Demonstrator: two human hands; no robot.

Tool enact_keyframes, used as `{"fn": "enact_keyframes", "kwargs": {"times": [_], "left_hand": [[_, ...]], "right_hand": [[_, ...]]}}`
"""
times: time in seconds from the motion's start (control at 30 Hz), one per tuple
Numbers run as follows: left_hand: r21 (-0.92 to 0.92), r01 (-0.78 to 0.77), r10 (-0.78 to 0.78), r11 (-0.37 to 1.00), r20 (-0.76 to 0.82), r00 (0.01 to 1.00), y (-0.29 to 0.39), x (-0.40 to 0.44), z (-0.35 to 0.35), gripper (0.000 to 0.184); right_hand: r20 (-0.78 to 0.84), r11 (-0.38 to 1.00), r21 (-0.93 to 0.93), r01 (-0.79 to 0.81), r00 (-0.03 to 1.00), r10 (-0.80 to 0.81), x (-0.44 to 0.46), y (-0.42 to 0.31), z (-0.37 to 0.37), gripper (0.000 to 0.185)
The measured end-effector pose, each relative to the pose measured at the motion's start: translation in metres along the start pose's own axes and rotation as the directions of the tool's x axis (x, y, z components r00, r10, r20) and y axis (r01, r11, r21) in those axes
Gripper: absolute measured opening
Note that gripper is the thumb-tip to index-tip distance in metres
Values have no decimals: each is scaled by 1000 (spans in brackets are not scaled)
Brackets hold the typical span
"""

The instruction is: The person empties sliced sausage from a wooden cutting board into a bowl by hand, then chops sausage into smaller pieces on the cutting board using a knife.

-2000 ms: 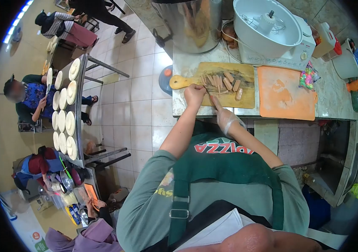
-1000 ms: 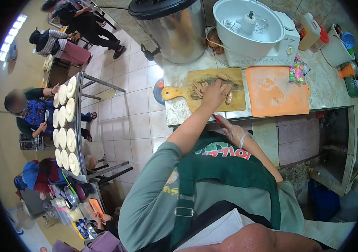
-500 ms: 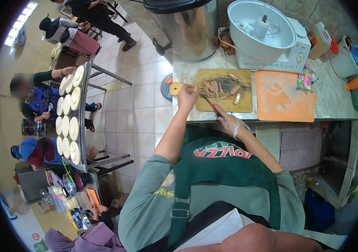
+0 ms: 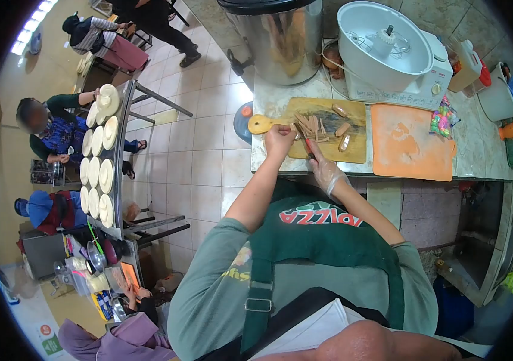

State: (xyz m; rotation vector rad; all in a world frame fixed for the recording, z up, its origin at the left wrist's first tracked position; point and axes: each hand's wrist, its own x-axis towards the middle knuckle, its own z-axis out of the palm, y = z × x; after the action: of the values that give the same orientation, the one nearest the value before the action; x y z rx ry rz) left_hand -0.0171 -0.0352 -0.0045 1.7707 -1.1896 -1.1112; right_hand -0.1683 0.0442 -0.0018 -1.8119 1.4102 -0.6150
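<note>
Centrally, sausage strips (image 4: 310,125) lie on a wooden board (image 4: 356,151). From these: five o'clock, gloved right hand (image 4: 327,171), closed round a red-handled knife (image 4: 310,148); eight o'clock, bare left hand (image 4: 279,143), fingertips bunched, contents indiscernible; three o'clock, orange board (image 4: 413,144); two o'clock, white mixer (image 4: 383,51).

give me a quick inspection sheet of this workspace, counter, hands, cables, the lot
Surface: pale marbled counter, with a stained yellowish wooden paddle board on it.
Job's things: thin pinkish-brown sausage strips piled loosely; thicker sausage pieces to their right; red-handled knife in use.
Clutter: flat orange rectangular board, multicoloured packet, white plastic stand mixer, tall steel container with black lid.
Left hand: near the paddle board's handle; grip unclear.
Right hand: clear plastic glove, fingers around the knife.
Cables: one thin pale cable beside the mixer.
Surroundings: metal table bearing round pale dough discs; other people nearby.
</note>
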Motion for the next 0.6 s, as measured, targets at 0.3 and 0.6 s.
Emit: {"fn": "enact_keyframes", "kwargs": {"times": [0.3, 0.6], "left_hand": [[-182, 47, -45, 982, 15, 999, -10, 2, 3, 27], [-205, 54, -56, 977, -2, 998, -11, 1, 5, 27]], "right_hand": [[132, 987, -59, -151, 979, 158, 17, -19, -14, 54], [165, 992, -86, -97, 980, 110, 15, -9, -18, 53]]}}
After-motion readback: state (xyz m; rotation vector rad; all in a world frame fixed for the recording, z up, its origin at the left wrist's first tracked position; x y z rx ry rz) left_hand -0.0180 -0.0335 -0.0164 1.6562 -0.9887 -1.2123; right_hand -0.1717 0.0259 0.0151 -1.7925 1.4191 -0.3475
